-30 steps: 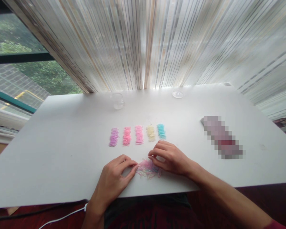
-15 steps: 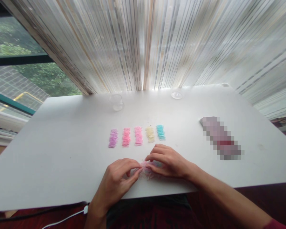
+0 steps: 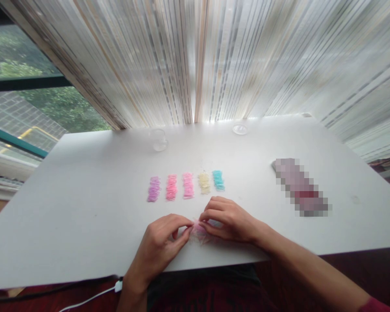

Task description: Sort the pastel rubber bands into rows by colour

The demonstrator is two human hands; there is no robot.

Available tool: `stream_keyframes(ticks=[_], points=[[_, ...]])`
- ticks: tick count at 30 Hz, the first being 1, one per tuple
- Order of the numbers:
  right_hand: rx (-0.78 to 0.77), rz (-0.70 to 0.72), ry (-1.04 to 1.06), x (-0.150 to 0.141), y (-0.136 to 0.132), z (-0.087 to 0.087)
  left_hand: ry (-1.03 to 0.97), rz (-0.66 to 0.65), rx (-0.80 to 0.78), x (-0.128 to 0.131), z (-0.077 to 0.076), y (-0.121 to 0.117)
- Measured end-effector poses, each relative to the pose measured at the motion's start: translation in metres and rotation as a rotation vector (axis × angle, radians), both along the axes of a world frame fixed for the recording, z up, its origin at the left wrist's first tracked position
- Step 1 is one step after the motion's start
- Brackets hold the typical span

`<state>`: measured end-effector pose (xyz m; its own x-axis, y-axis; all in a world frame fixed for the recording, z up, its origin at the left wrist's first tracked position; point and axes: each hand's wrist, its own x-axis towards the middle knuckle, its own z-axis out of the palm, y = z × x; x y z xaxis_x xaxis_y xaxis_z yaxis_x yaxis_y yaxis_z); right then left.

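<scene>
Mixed pastel strands [image 3: 200, 233] lie in a loose pile on the white table [image 3: 68, 208], close to the near edge and about midway between the left and right edges. I have both hands at the pile.

Left hand [image 3: 164, 238]: at the pile's left side, thumb and forefinger narrow, tips almost meeting; I cannot tell whether a strand is between them.

Right hand [image 3: 229, 219]: over the pile's right side, fingers curled, thumb and forefinger narrow; I cannot tell whether it holds a strand.

Five single-colour bundles lie side by side toward the far edge. Order, left to right: purple bundle [image 3: 154, 189], coral bundle [image 3: 171, 188], pink bundle [image 3: 188, 186], yellow bundle [image 3: 204, 183], turquoise bundle [image 3: 219, 180].

Near the far edge: a clear container [image 3: 160, 145] and, further right, a clear disc [image 3: 239, 129]. Toward the right edge: a pixelated object [image 3: 299, 186], slanted.
</scene>
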<state>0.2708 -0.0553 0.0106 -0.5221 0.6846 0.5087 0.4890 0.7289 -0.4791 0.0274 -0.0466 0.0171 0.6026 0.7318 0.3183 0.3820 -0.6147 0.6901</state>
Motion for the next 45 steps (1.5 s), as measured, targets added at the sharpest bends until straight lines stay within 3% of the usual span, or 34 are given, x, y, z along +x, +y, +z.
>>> stream_keyframes(ticks=[11, 16, 21, 45], points=[[-0.009, -0.029, 0.006, 0.001, 0.001, -0.002, 0.079, 0.016, -0.012, -0.009, -0.001, -0.001], [-0.011, -0.029, 0.002, 0.001, 0.002, -0.005, 0.010, 0.089, 0.054, 0.004, -0.005, -0.001], [-0.006, -0.035, 0.017, 0.001, 0.001, -0.003, -0.086, 0.032, 0.080, 0.017, -0.010, 0.003], [-0.036, -0.015, 0.037, 0.000, 0.000, -0.003, -0.172, 0.033, 0.094, 0.019, -0.013, 0.002]])
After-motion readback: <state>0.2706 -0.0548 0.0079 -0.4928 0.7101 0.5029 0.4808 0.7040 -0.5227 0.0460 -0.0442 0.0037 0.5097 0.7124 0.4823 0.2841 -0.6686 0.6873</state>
